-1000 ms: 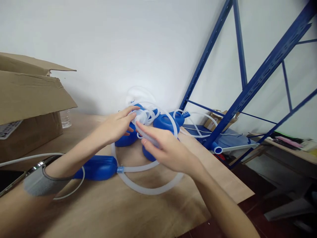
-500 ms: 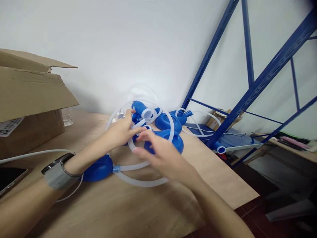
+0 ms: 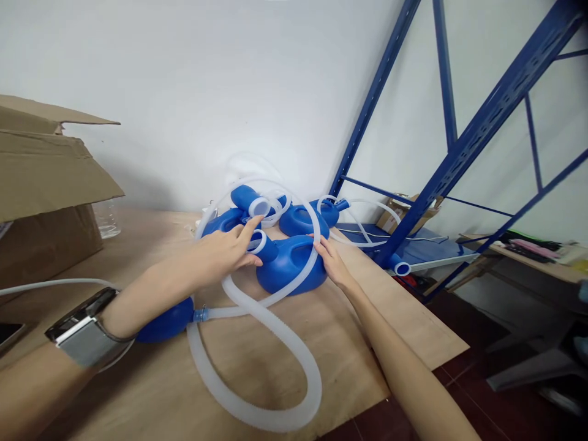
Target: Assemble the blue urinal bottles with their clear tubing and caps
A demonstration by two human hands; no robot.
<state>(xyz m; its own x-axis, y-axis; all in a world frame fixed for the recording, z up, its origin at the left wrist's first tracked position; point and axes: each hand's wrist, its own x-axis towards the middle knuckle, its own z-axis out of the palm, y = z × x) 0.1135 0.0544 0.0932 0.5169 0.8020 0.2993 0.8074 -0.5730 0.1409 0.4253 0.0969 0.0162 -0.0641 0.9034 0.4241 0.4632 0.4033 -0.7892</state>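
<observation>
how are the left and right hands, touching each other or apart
Apart: the head view shows the body of the front blue jug plainly between the left hand and the right hand.

A wooden table [image 3: 404,306] spans the lower frame. On it, a carton [image 3: 50,245] stands at far left, a clear cup [image 3: 106,220] just beside it. A blue jug [image 3: 285,267] sits near the centre, others behind it, another at lower left, partly hidden. A pale hose [image 3: 296,358] loops over the wood at bottom centre. A dark device [image 3: 7,332] lies at the left edge.
</observation>
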